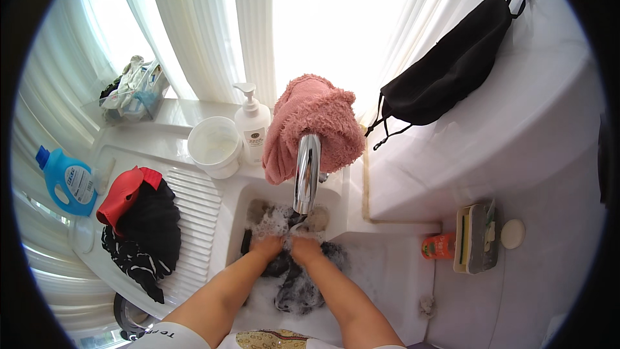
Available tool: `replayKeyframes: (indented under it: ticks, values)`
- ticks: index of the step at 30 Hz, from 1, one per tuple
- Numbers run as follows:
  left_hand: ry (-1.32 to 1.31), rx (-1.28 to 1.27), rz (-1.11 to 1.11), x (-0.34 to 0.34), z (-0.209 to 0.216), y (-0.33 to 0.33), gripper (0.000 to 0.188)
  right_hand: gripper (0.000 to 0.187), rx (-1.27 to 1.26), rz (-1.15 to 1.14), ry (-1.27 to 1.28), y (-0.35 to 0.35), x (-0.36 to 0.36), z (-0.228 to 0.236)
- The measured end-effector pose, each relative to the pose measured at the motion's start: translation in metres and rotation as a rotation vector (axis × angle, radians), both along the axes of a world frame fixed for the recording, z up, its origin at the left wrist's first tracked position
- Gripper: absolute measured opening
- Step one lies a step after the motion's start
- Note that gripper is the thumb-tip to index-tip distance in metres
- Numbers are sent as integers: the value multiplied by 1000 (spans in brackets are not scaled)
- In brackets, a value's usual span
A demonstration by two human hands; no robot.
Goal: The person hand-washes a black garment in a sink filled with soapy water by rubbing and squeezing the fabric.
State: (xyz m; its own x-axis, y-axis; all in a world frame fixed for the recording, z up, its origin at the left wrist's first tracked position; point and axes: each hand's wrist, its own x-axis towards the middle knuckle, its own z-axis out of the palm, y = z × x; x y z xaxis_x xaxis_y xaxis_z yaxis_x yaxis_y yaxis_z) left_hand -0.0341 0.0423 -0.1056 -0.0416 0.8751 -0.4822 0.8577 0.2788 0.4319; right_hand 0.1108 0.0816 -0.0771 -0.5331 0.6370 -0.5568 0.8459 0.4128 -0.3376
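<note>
In a white sink (400,284) with sudsy water, my left hand (267,245) and my right hand (303,247) are side by side just below the chrome faucet (307,171). Both are closed on a dark wet cloth (297,287), which trails through the water between my forearms. Foam (270,223) and water around the hands hide most of my fingers. A fluffy pink towel (316,113) is draped over the faucet's base, behind the spout.
On the ribbed washboard (194,213) at left lie a red-brimmed cap (123,197) and black clothing (155,232). Blue detergent bottle (71,181), white bucket (215,145) and pump bottle (252,123) stand behind. Black mask (445,74) hangs at right, above a sponge caddy (478,239).
</note>
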Motion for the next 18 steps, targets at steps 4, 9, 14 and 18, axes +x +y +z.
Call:
replayKeyframes:
  ticks: [4,9,14,18]
  values:
    - [154,280,-154,-6,-25,-1,29,33,-76,-126,81,7,2,-15]
    - [-17,367,-42,-20,71,10,26,37,687,-432,380,-16,4,19]
    - [-1378,55,684,-21,139,-14,35,40,-412,-616,487,3,36,84]
    - [-1816,-120,941,-22,198,-28,39,29,-225,-571,1062,-17,63,113]
